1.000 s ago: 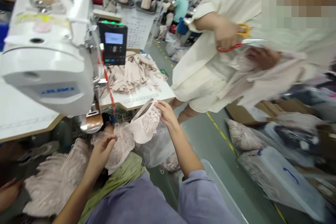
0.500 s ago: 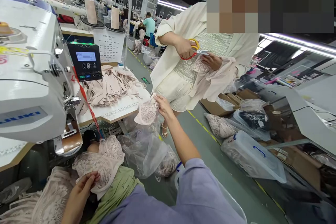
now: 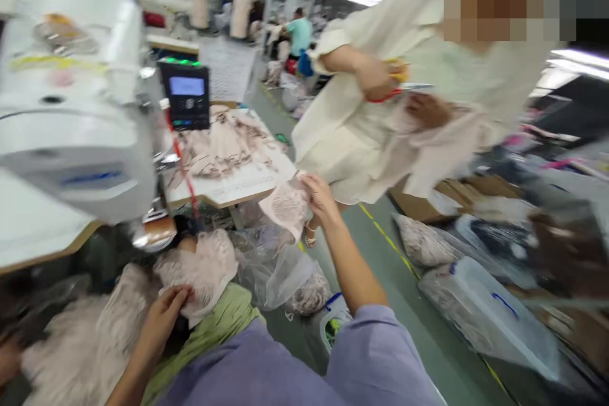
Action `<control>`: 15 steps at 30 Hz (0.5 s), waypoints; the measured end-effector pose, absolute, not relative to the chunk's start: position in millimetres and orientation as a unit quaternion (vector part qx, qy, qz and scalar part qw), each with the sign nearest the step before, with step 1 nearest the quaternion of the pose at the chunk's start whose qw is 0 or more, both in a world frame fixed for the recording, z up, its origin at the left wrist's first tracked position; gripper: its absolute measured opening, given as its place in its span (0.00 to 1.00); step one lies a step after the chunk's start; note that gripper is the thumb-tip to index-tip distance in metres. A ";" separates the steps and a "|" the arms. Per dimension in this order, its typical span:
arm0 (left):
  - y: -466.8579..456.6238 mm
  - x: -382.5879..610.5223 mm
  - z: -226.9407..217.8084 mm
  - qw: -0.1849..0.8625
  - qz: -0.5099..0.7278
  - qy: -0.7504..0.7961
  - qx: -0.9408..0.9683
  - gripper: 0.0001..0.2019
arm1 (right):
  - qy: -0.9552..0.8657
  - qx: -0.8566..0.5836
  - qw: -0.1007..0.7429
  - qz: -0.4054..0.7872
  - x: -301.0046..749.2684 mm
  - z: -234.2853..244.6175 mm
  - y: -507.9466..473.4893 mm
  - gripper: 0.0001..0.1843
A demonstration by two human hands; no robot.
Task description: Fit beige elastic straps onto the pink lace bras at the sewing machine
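Since the earlier frame: your right hand [image 3: 320, 200] is reaching a little further out with the lace bra cup [image 3: 287, 205], and your view is swinging, so most of the scene is blurring; your left hand [image 3: 164, 317] is staying low on the lace bundle [image 3: 202, 269] in your lap.
Right grip: you are pinching the cup by its right-hand edge, fingers closed on it.
Left grip: your fingers are curling over the bundle's lower edge; I cannot tell whether they are really clamping it or only resting on it.
Where the cup is: it is hanging in the air just off the front corner of the table [image 3: 247, 187], above the clear plastic bags [image 3: 278, 269] on the floor.
Which way it points: its long axis is running roughly left to right and slightly downward, with the free end pointing toward the sewing machine [image 3: 71, 114]; the blur is hiding finer detail.
Nearby: a person in a cream outfit [image 3: 361, 120] is standing close by, holding scissors [image 3: 394, 85] and pale fabric.
Risk, drop: you are gripping by one edge only, so the cup could be slipping loose and landing among the bags.
Risk, snag: the free end could be catching on the table corner.
Risk, contact: reaching further is bringing your hand nearer the standing person's scissors.
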State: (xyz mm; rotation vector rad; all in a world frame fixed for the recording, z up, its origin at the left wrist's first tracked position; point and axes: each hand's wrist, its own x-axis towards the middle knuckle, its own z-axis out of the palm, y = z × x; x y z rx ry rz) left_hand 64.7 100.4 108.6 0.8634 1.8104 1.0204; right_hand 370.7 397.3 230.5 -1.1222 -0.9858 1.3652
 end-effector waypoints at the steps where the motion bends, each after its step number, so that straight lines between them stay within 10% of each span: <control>1: 99.2 61.5 111.6 0.408 0.395 0.722 0.396 0.21 | -0.417 -0.474 0.516 0.578 367.4 223.6 385.6 0.17; 15: 52.8 -19.1 41.5 0.227 0.384 0.838 0.314 0.16 | -0.526 -0.429 0.249 0.691 237.8 90.6 237.8 0.18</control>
